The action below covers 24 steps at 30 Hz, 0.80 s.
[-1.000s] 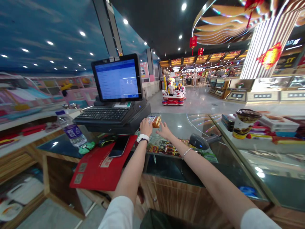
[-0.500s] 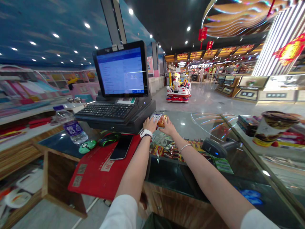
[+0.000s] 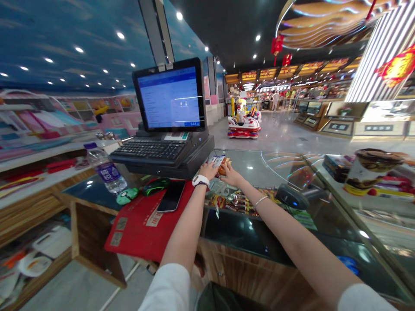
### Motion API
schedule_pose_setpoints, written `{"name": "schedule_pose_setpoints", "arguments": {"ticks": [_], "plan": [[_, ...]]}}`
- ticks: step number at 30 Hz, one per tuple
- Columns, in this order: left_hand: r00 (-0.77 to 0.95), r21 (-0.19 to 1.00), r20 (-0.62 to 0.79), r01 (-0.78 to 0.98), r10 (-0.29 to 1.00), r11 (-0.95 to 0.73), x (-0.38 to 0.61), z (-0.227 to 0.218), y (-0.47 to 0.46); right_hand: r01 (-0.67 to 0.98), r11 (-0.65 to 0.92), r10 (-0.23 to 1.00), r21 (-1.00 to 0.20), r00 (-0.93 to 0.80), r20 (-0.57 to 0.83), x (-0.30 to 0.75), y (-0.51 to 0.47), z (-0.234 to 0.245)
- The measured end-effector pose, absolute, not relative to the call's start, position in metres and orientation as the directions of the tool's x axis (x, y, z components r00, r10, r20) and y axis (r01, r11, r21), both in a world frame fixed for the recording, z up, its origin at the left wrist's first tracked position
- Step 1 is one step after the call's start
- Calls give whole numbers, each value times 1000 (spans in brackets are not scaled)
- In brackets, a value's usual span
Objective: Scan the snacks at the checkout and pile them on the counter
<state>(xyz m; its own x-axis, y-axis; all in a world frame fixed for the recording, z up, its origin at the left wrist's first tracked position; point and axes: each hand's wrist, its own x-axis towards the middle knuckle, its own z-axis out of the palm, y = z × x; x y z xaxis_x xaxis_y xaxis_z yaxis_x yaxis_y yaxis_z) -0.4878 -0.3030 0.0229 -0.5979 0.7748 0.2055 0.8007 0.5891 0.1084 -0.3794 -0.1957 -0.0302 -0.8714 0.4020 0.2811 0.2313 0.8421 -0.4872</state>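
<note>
A wrapped snack packet (image 3: 221, 166) with an orange-brown filling and a pale label lies at the far end of the glass counter (image 3: 249, 163), just right of the till. My left hand (image 3: 209, 171), with a white watch on its wrist, grips the packet's left side. My right hand (image 3: 231, 175), with a thin bangle on its wrist, closes on its right side. Between them the packet is partly hidden. Small packaged snacks (image 3: 235, 203) sit under the glass below my forearms.
A till with a screen (image 3: 170, 95) and keyboard (image 3: 149, 151) stands left of my hands. A phone (image 3: 171, 196) lies on a red mat (image 3: 139, 229), near a mouse (image 3: 154, 186) and water bottle (image 3: 106, 172). A barcode scanner (image 3: 292, 196) rests right.
My hands have come together from a slight spread, and both now close on the packet. The view has also shifted a little, moving the till toward the right of the picture.
</note>
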Motion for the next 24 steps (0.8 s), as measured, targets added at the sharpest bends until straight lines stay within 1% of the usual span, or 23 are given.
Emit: {"name": "schedule_pose_setpoints", "arguments": {"ticks": [3, 5, 8, 12, 15, 20, 22, 24], "plan": [[-616, 95, 162, 787, 771, 609, -470, 25, -316, 225, 860, 380, -458, -881, 281, -358, -209, -27], [-591, 82, 171, 806, 788, 586, -457, 25, -327, 224, 871, 368, -437, -887, 279, -341, -219, -26], [-523, 41, 184, 850, 832, 525, -438, 20, -346, 217, 881, 353, -419, -893, 278, -315, -235, -27], [-388, -52, 209, 912, 898, 406, -420, 13, -375, 202, 887, 336, -416, -899, 281, -288, -258, -28], [-320, -97, 257, 930, 912, 353, -414, 8, -390, 194, 885, 329, -424, -904, 274, -282, -271, -25], [-428, -2, 315, 892, 847, 452, -414, 5, -393, 213, 855, 346, -473, -913, 214, -292, -276, -20], [-467, 34, 342, 873, 815, 486, -414, 4, -391, 190, 851, 330, -489, -919, 218, -294, -273, -22], [-507, 64, 389, 848, 769, 526, -412, 3, -391, 159, 853, 318, -498, -913, 254, -293, -270, -23]]}}
